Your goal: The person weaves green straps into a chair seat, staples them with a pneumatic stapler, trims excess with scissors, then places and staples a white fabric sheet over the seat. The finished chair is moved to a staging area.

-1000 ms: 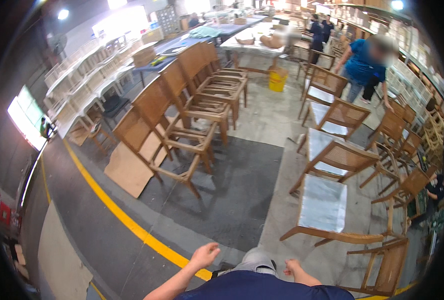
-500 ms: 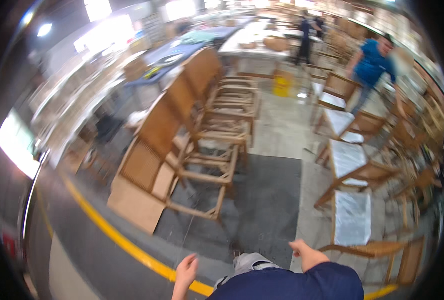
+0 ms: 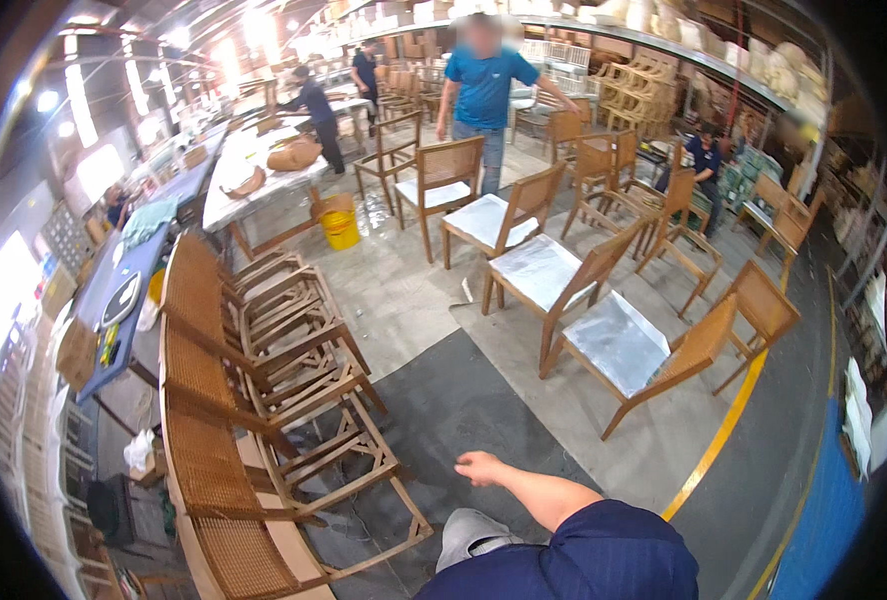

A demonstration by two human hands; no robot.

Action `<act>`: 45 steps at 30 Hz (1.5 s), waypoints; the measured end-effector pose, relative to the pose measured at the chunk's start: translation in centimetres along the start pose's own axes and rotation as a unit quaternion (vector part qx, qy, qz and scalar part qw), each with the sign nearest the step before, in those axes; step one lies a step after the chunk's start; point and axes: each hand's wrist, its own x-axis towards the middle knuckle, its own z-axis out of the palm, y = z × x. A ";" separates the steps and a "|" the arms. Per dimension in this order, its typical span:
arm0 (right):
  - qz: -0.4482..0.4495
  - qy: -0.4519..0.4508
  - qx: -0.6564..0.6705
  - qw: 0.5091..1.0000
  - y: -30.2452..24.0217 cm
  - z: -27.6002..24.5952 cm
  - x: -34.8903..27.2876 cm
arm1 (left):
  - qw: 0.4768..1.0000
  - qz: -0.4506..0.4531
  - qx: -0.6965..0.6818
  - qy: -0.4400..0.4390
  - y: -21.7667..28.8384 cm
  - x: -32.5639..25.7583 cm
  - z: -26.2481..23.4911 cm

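My right hand reaches out over the dark grey floor mat, its fingers loosely curled together with nothing visible in them. It touches no furniture. Left of it stands a row of wooden chair frames without seat panels, their woven cane backs lined up side by side. To the right, wooden chairs with cane backs and plastic-covered white seats form another row. My left hand is out of view.
A person in a blue shirt stands behind the right row. A yellow bucket is by a white-topped table. More chairs stand farther right, near a crouching person. A yellow floor line curves along the right.
The view has swung to the right, bringing the right row of chairs toward the middle. My left hand has left the picture. The person in blue now stands upright.
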 end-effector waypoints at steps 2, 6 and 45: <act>0.054 -0.006 -0.064 0.997 4.0 0.5 -1.4 | 0.996 0.032 0.021 0.075 2.8 6.4 -2.0; 0.221 0.050 -0.069 0.972 13.3 1.8 -6.1 | 0.976 0.091 0.049 0.189 9.1 14.6 -4.1; 0.252 0.226 0.210 0.917 22.6 -21.7 -9.7 | 0.824 0.285 -0.085 -0.483 41.3 -7.2 33.1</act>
